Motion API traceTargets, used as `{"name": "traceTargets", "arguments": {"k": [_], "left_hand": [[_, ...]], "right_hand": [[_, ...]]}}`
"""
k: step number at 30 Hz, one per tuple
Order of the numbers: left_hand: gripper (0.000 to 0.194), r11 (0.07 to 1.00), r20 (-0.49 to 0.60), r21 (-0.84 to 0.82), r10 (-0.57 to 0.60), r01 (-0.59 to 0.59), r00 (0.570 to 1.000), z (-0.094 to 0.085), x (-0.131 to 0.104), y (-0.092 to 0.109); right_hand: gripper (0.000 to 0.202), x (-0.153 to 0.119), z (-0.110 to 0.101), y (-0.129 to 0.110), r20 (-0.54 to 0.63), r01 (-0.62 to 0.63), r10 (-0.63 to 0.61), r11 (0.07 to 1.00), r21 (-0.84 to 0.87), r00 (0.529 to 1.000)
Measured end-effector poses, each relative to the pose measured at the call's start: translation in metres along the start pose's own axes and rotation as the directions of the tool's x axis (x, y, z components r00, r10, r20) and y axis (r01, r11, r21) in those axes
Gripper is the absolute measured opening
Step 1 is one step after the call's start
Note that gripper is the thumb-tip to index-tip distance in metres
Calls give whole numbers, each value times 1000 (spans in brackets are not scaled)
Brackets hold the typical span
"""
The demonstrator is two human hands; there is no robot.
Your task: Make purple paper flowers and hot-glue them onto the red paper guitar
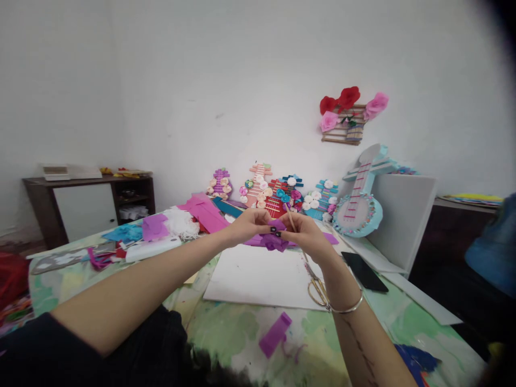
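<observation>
Both my hands meet over a white board, pinching a purple crepe-paper flower [274,243] between them. My left hand [253,224] is closed, thumb and fingertips on the paper's left side. My right hand [305,235] is closed on its right side, and a thin wooden stick [290,217] also pokes up between its fingers. Gold-handled scissors [317,290] lie on the white board [253,277], just below my right wrist. A folded purple paper strip [276,334] rests on the tablecloth in front. More purple paper lies behind my hands, partly hidden by them.
Small instrument-shaped crafts [278,199] with paper flowers line the wall side. A larger blue banjo-like craft [358,209] leans at right, near a black phone-like slab [365,271]. Pink paper [205,212], white shreds [181,223] and a white device [153,248] lie to the left.
</observation>
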State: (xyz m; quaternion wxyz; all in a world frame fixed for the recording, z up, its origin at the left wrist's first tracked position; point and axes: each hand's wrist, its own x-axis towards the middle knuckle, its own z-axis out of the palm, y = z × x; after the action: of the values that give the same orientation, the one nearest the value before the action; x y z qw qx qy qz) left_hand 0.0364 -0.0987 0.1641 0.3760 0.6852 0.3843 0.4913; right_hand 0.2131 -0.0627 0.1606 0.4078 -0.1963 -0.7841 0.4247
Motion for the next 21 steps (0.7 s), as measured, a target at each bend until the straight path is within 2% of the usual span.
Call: {"name": "traceTargets", "arguments": {"k": [3,12,17,21], "left_hand": [[19,1000,7,-12,-5,6,1000,1,-1,3],[23,999,46,-49,8,-6,999,0,-2,3],[28,994,186,-101,-11,30,982,-1,-2,3],[28,991,163,-135,0,23,987,-1,-2,4]], "right_hand": [[19,0,-1,0,10,-16,16,999,45,1000],[13,2,-4,2,-32,-17,17,1000,12,999],[10,2,-4,2,-21,21,-21,1000,4,1000],[12,2,-6,3,-55,20,-22,999,-41,998]]}}
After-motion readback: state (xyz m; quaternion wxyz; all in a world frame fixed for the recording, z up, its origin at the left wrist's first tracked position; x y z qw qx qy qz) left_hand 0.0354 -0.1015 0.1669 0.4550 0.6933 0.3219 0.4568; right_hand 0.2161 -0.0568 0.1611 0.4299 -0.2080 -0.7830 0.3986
